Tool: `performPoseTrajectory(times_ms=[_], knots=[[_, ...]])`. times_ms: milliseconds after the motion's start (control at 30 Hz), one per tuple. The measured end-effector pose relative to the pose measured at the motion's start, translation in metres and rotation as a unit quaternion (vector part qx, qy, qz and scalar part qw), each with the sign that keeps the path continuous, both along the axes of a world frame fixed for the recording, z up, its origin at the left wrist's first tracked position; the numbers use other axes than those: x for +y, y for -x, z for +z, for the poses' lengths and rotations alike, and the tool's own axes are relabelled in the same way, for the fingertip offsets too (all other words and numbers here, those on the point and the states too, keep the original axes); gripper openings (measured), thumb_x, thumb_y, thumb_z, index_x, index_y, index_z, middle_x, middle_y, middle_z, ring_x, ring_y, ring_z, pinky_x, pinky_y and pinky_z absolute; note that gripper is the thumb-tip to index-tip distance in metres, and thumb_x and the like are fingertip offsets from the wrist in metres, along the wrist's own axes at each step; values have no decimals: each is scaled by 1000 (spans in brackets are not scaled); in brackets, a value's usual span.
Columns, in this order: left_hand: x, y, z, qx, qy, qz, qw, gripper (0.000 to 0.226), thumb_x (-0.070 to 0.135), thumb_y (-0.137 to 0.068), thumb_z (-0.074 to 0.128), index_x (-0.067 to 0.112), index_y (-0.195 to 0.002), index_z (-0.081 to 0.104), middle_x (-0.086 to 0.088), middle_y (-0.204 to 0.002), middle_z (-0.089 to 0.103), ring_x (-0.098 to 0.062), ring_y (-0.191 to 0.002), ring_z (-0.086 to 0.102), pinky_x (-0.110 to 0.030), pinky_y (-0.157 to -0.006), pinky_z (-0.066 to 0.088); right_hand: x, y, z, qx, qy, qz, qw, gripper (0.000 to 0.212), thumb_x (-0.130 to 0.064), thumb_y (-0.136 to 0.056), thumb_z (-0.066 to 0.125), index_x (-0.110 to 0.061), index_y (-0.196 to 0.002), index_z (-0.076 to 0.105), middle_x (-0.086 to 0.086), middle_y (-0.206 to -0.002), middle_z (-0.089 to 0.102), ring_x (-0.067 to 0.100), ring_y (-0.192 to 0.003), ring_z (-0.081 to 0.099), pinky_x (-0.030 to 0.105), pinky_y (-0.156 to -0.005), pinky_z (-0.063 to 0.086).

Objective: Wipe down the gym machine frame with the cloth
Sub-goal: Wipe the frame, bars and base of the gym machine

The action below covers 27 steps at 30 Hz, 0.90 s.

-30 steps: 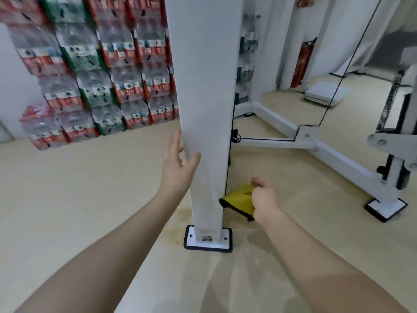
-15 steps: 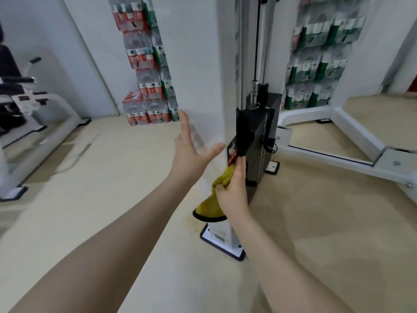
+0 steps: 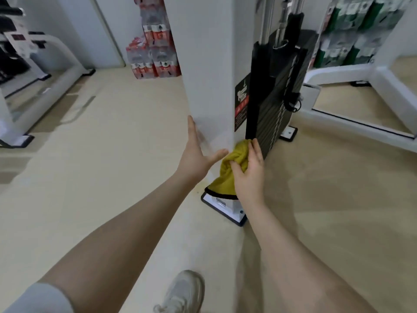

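Since half a second ago the view has swung closer to the white post point(image 3: 209, 64) and the cloth point(image 3: 234, 168) has slid a little lower along its corner edge. The post runs upright, twelve to six o'clock, so the wipe likely follows that line. The left hand point(image 3: 196, 154) lies flat and spread on the post's face, at nine o'clock from the cloth. The right hand point(image 3: 250, 172) pinches the yellow cloth against the corner. Its palm hides the contact; the black weight stack point(image 3: 275, 98) stands just behind.
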State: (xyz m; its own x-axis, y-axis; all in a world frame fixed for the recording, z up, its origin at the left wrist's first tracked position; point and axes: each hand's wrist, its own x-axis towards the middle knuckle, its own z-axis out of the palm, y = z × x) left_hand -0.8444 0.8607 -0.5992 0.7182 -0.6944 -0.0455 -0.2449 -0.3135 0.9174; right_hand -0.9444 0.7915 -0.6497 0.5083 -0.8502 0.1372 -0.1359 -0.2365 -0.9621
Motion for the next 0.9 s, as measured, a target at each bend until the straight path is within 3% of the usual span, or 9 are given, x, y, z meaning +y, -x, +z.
performPoseTrajectory(times_ms=[133,200,300,433,533,600,733,800,900], knots=[[4,-1,-61,4,-7,-3,1000,111,28,-78,74,31,-146,-15,8,-154,21,-11,-139,25,-20,-105,24,20,-7,-99,68,-73,-54,994,66,-7,-88,59,-18,-146,28,6,-155,12,19,-141,19,22,-111,19],[7,-6,-83,-8,-21,-4,1000,109,29,-77,74,32,-147,-9,8,-151,26,-10,-137,27,-26,-108,27,30,-15,-134,65,-159,-57,983,75,-2,-87,55,-29,-148,19,7,-153,21,20,-137,29,35,-113,27],[4,-11,-104,-54,-27,6,998,105,33,-70,79,36,-145,6,7,-141,37,-14,-127,42,-38,-103,41,39,-22,-173,63,-275,-63,957,66,-6,-90,53,-19,-146,21,16,-141,40,29,-129,41,41,-110,33],[-4,-12,-107,-86,6,40,995,80,33,-64,82,52,-115,23,15,-123,46,-12,-112,52,-37,-91,50,39,-18,-166,50,-275,-53,959,67,-4,-93,50,-22,-147,15,9,-145,37,23,-130,40,32,-109,33],[-6,-13,-105,-63,3,44,997,86,35,-61,82,45,-122,23,8,-123,46,-15,-109,53,-37,-90,51,29,-3,-122,-54,-199,9,978,77,9,-92,42,-41,-143,12,-16,-144,32,-13,-121,40,8,-96,37],[-6,-11,-103,-50,6,44,998,86,36,-60,80,44,-122,22,3,-124,44,-18,-112,53,-39,-92,50,21,2,-94,-97,-136,37,985,76,11,-91,42,-47,-133,17,-29,-138,25,-24,-119,32,-1,-90,31],[-7,-14,-98,-19,0,24,1000,70,28,-74,76,38,-119,23,1,-123,44,-18,-113,52,-41,-96,47,20,-9,-84,-69,-143,12,987,73,7,-91,45,-43,-137,16,-15,-139,35,-2,-116,44,-4,-80,34],[-7,-13,-93,-40,-27,19,999,61,29,-78,72,30,-120,29,-3,-126,44,-18,-113,51,-39,-97,45,25,-11,-81,-49,-171,-12,984,73,9,-91,42,-36,-142,14,-4,-139,40,-5,-105,49,-5,-73,36],[-8,-13,-80,-64,-70,12,995,60,29,-80,70,13,-125,32,-4,-125,45,-21,-112,50,-34,-91,43,27,-13,-49,-81,-130,-10,988,72,8,-92,39,-47,-132,15,-4,-146,34,-5,-124,42,2,-92,36]])
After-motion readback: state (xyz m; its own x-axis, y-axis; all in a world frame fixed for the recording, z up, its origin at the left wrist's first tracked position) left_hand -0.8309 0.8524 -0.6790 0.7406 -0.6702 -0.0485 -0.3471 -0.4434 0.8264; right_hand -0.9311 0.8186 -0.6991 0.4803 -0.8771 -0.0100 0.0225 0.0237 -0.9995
